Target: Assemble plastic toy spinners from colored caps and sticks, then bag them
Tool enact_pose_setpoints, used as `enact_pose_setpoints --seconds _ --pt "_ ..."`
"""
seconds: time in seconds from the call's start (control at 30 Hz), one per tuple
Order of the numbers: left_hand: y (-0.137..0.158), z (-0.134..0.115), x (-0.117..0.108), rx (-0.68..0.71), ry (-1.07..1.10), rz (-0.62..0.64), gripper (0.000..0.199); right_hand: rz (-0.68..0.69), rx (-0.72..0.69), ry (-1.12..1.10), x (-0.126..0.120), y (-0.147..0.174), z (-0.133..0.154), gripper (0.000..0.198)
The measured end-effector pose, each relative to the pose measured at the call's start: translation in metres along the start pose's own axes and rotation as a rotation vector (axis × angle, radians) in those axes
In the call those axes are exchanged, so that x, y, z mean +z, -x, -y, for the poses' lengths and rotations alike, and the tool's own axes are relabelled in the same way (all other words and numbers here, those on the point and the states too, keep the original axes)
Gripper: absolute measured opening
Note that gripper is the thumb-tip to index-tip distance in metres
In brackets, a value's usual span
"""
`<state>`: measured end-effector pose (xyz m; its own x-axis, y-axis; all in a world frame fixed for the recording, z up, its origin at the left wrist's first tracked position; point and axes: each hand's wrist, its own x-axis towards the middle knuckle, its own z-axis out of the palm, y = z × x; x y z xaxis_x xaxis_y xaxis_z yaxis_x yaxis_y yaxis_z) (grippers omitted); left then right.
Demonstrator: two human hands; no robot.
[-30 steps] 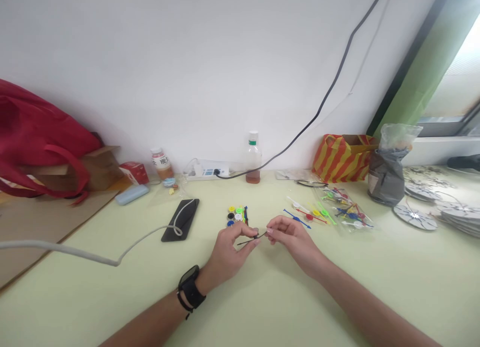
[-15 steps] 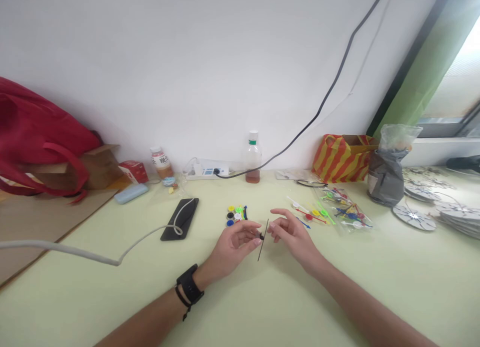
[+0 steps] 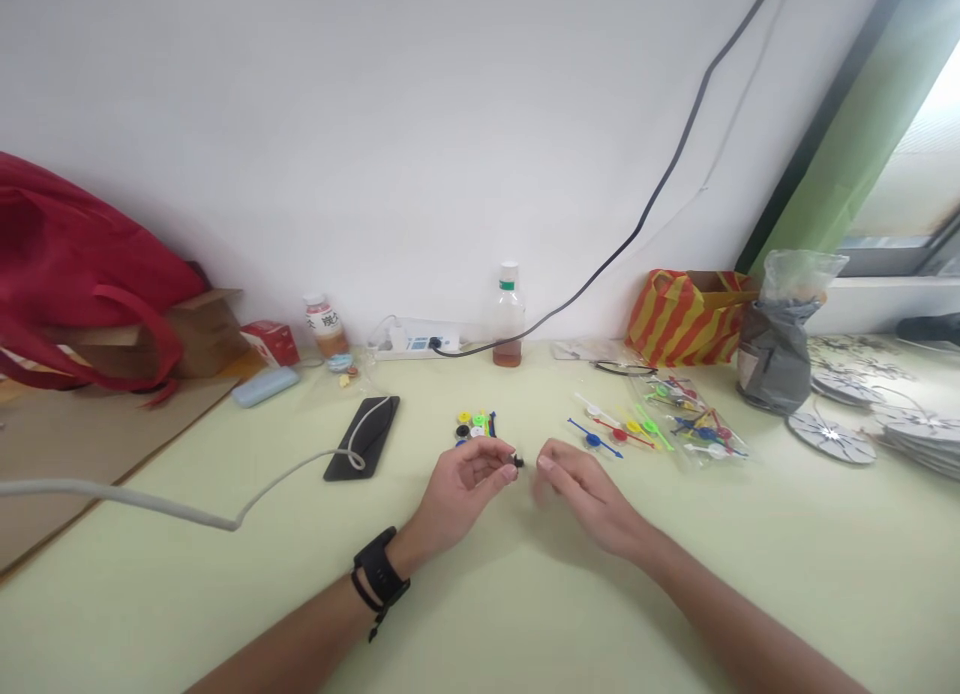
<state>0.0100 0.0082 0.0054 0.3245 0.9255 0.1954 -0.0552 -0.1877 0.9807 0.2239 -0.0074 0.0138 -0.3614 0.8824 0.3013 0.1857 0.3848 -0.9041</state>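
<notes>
My left hand, with a black watch at the wrist, pinches a small black spinner between thumb and fingers above the table. Only its dark hub shows clearly; its long thin pointer cannot be made out. Just to the right, my right hand is closed, thumb against the curled index finger, with nothing visible in it. Some of its lower fingers are smeared by motion. Behind the left hand lie several small coloured discs. Beyond the right hand are a blue arrow spinner and a red arrow spinner.
Plastic bags of spinners and several printed round discs lie at right. A phone with a cable is at left. Along the wall stand a bottle, a power strip and a striped bag.
The spinner's long thin black pointer, clear before, is no longer distinct. My right hand's raised, spread fingers have curled down. The blue arrow spinner, mostly hidden before, now shows fully.
</notes>
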Motion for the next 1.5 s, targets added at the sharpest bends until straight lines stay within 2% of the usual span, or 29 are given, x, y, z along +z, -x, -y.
enact_pose_setpoints --seconds 0.03,0.1,0.2,0.3,0.5,0.63,0.8,0.93,1.03,1.1,1.17,1.33,1.5 --pt "-0.0005 0.0004 -0.0003 0.002 0.003 -0.006 0.026 0.034 0.009 -0.026 -0.0013 -0.0012 0.0004 0.055" --pt "-0.0013 0.0010 -0.0008 0.007 0.001 -0.013 0.025 0.035 0.025 -0.058 -0.0034 -0.0033 0.0015 0.062" --pt "-0.0013 0.0006 -0.0006 0.014 -0.016 -0.014 0.026 -0.034 0.076 -0.064 -0.0038 -0.0053 0.0037 0.048" --pt "0.0000 -0.0001 0.0008 0.021 -0.030 0.006 0.026 -0.047 0.113 -0.097 -0.0007 -0.0055 0.0056 0.033" --pt "0.0014 0.0015 0.0020 0.026 -0.039 0.030 0.025 0.013 0.142 -0.075 0.0043 -0.0047 0.0040 0.035" --pt "0.0008 0.0020 0.0013 0.022 -0.051 0.016 0.027 0.005 0.114 -0.026 0.0027 -0.0046 0.0026 0.032" --pt "-0.0002 -0.0004 -0.0002 0.000 -0.026 0.008 0.028 -0.065 -0.012 0.138 0.0018 -0.0005 -0.0014 0.023" --pt "-0.0003 -0.0017 -0.0009 -0.010 0.008 0.017 0.029 -0.126 -0.034 0.086 0.0038 0.0026 -0.0013 0.047" --pt "0.0000 -0.0017 -0.0006 -0.021 0.028 0.011 0.029 -0.085 0.029 -0.009 0.0030 0.0012 0.0011 0.034" --pt "0.0001 -0.0015 -0.0004 -0.030 0.034 0.000 0.029 -0.040 0.068 -0.074 0.0012 -0.0009 0.0021 0.056" --pt "0.0000 -0.0010 -0.0002 -0.032 0.033 -0.005 0.029 -0.031 0.085 -0.115 -0.0007 -0.0029 0.0024 0.064" --pt "0.0003 0.0005 -0.0002 -0.016 0.019 0.009 0.028 -0.074 0.123 -0.153 0.0005 -0.0050 0.0032 0.038" --pt "0.0006 -0.0005 0.0005 -0.012 0.013 0.019 0.028 -0.038 0.124 -0.145 0.0057 -0.0046 0.0030 0.033"
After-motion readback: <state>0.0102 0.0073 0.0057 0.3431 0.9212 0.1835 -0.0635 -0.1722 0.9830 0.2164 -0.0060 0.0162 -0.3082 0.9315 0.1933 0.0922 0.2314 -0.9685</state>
